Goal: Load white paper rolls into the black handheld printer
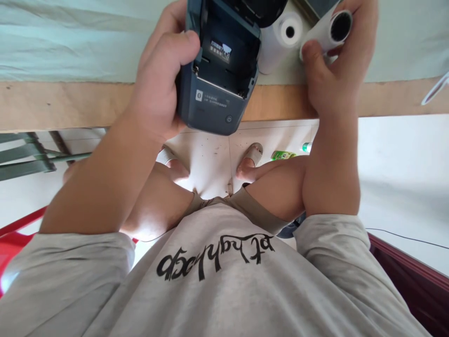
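Note:
My left hand [164, 70] grips a dark blue-grey label printer [213, 100] by its side, thumb over the edge. The printer's lid is raised, and no roll sits in its bay. A power button shows on its front face. In my right hand [336, 65] is a white paper roll [321, 35] with a dark hollow core, pinched between thumb and fingers. Between the printer and that hand stands another white roll [277, 44], with a small black hole in its end. The top of the printer lid runs out of view.
A pale green cloth [70, 37] covers the table, whose wooden edge [70, 105] runs across. Behind the rolls lies a dark flat object [317, 9], partly cut off. Below are a green metal frame [31, 154], a red chair [17, 234] and a green packet [282, 155] on the floor.

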`<state>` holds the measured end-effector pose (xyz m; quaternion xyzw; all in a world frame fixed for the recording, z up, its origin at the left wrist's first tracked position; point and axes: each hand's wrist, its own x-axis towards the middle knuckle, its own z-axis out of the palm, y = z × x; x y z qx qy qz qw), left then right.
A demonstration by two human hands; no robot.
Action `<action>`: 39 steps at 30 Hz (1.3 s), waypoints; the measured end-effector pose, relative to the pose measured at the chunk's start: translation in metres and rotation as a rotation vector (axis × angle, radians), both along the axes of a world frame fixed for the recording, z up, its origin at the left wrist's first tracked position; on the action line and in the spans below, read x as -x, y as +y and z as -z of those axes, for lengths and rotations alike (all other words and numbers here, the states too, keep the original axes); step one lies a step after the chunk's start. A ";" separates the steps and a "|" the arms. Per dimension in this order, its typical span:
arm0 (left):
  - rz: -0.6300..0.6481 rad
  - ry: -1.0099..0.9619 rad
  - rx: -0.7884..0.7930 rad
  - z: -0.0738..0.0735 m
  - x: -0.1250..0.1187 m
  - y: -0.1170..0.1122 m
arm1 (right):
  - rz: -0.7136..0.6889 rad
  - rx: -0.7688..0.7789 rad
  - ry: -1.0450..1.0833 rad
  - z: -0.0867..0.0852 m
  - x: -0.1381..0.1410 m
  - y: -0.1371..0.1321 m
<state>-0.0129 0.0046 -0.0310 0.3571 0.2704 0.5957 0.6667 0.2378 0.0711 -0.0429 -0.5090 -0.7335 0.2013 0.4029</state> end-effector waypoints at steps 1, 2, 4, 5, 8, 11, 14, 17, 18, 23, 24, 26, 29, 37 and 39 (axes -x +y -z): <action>0.013 0.017 -0.010 0.000 0.000 0.000 | 0.015 -0.020 -0.017 0.003 -0.001 0.001; 0.028 0.040 -0.014 0.000 0.000 0.000 | 0.034 -0.044 -0.035 0.005 -0.002 0.002; 0.028 0.078 -0.011 0.000 0.001 0.000 | 0.064 -0.079 -0.046 0.006 -0.003 0.002; 0.021 0.087 -0.013 0.000 0.001 0.001 | 0.067 -0.097 -0.052 0.005 -0.003 0.001; 0.015 0.092 -0.007 0.002 0.002 0.001 | 0.058 -0.193 -0.121 -0.007 -0.002 -0.005; -0.010 0.066 0.014 0.004 0.001 0.003 | 0.101 -0.314 -0.276 -0.024 0.006 -0.015; -0.020 0.019 0.017 0.005 0.000 0.004 | 0.195 -0.398 -0.261 -0.037 0.024 -0.030; -0.017 -0.013 0.030 0.005 -0.002 0.003 | 0.093 -0.314 -0.233 -0.039 0.044 -0.042; -0.028 -0.015 0.036 0.004 -0.002 0.002 | 0.051 -0.258 -0.248 -0.038 0.049 -0.044; 0.004 0.031 0.018 0.004 0.000 0.002 | -0.034 -0.033 -0.346 -0.022 0.060 -0.038; 0.014 0.031 0.014 0.004 0.000 0.002 | -0.037 -0.019 -0.356 -0.019 0.060 -0.035; 0.006 0.018 0.013 0.006 0.000 0.002 | -0.024 -0.016 -0.363 -0.017 0.061 -0.033; -0.012 0.001 0.012 0.008 -0.001 0.002 | 0.033 -0.025 -0.360 -0.022 0.062 -0.038; 0.040 -0.011 -0.022 0.011 0.002 0.004 | -0.029 0.418 0.195 -0.035 0.056 -0.061; 0.047 -0.017 -0.025 0.011 0.003 0.005 | -0.086 0.638 0.490 -0.034 0.053 -0.059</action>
